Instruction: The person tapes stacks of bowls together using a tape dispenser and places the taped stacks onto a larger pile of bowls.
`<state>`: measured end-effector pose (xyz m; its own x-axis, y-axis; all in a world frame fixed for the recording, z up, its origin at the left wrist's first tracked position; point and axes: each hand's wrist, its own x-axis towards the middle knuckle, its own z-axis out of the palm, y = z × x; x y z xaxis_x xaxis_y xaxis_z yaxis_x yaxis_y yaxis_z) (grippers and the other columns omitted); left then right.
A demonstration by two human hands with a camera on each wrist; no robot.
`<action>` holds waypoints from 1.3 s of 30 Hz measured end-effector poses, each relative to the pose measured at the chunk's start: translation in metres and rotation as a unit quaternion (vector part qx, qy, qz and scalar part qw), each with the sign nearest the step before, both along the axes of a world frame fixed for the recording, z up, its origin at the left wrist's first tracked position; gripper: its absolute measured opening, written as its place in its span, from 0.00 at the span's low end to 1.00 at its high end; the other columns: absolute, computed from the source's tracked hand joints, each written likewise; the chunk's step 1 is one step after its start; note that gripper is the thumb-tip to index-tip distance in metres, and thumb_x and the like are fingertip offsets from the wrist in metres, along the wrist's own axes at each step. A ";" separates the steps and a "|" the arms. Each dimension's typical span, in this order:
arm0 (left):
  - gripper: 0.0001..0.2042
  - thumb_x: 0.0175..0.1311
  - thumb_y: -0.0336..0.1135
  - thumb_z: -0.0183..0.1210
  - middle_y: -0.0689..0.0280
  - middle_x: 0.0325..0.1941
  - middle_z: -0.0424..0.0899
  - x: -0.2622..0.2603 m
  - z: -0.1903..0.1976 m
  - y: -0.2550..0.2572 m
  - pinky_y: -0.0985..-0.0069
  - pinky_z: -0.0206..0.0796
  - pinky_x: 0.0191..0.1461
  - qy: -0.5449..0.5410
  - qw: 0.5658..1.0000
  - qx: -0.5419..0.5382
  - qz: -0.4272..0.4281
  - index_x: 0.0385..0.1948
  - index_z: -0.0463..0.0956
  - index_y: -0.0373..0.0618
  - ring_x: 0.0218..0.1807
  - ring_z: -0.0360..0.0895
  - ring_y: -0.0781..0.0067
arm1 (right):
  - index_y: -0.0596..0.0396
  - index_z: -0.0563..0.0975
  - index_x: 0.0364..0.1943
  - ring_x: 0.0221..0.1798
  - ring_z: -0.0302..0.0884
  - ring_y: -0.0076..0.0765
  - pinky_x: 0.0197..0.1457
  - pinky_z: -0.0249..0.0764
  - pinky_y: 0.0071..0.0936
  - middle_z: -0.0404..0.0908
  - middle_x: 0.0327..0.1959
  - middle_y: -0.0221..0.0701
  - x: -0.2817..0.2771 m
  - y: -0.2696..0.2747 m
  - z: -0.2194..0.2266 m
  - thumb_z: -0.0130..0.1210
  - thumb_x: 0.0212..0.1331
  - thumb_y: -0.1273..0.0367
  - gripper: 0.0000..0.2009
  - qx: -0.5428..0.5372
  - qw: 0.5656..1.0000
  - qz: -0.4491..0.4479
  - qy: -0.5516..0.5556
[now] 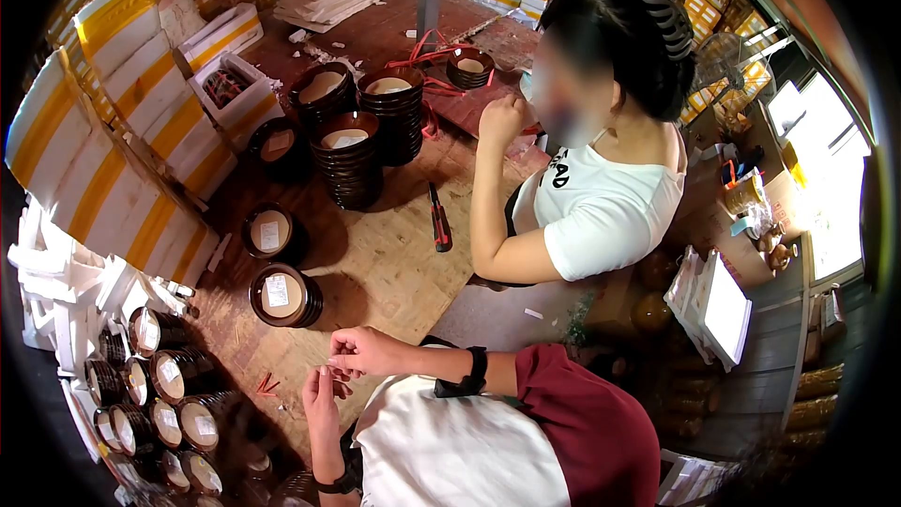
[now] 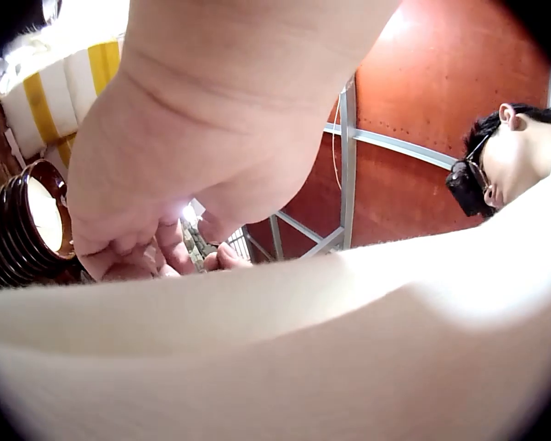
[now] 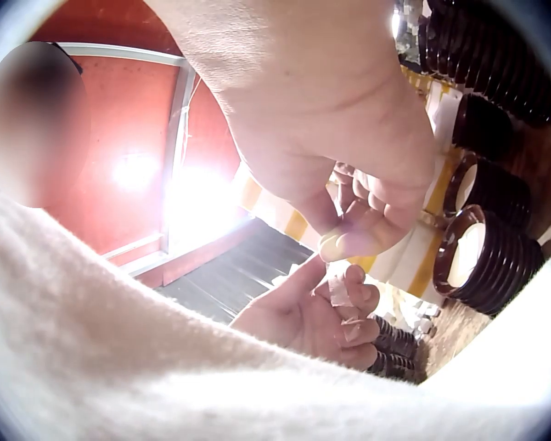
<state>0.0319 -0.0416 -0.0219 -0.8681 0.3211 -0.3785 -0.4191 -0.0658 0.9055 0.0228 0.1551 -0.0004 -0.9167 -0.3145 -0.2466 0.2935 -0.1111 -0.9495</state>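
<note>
My right hand (image 1: 364,353) and left hand (image 1: 324,396) meet in front of my body at the table's near edge. In the right wrist view, the right hand (image 3: 349,175) has its fingers bent, thumb tip at the left thumb. The left hand (image 3: 317,322) lies palm up with loosely bent fingers and a white strip (image 3: 339,292) around or against one finger. I cannot tell whether the right fingertips pinch anything small. Nearest them stands a stack of brown glossy bowls (image 1: 310,305) with a paper label (image 1: 276,290) in the top one.
Another labelled bowl stack (image 1: 298,233) stands behind, with taller stacks (image 1: 349,169) farther back. A red-black utility knife (image 1: 439,221) lies on the wooden table (image 1: 404,268). Red scraps (image 1: 268,384) lie near the left hand. Many bowls (image 1: 169,376) fill the left. Another person (image 1: 610,197) stands opposite.
</note>
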 end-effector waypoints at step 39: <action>0.13 0.78 0.41 0.50 0.65 0.32 0.82 0.009 -0.001 0.000 0.81 0.65 0.32 -0.011 1.000 -0.015 0.007 0.36 0.75 0.41 0.26 0.75 0.80 | 0.60 0.74 0.37 0.29 0.76 0.20 0.34 0.76 0.22 0.80 0.28 0.28 0.006 0.000 -0.003 0.57 0.70 0.66 0.10 0.011 1.000 0.003 -0.009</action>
<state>0.0407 -0.0415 -0.0229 -0.8641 0.2969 -0.4064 -0.4375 -0.0439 0.8982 0.0284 0.1553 -0.0030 -0.9102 -0.3134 -0.2709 0.3118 -0.0877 -0.9461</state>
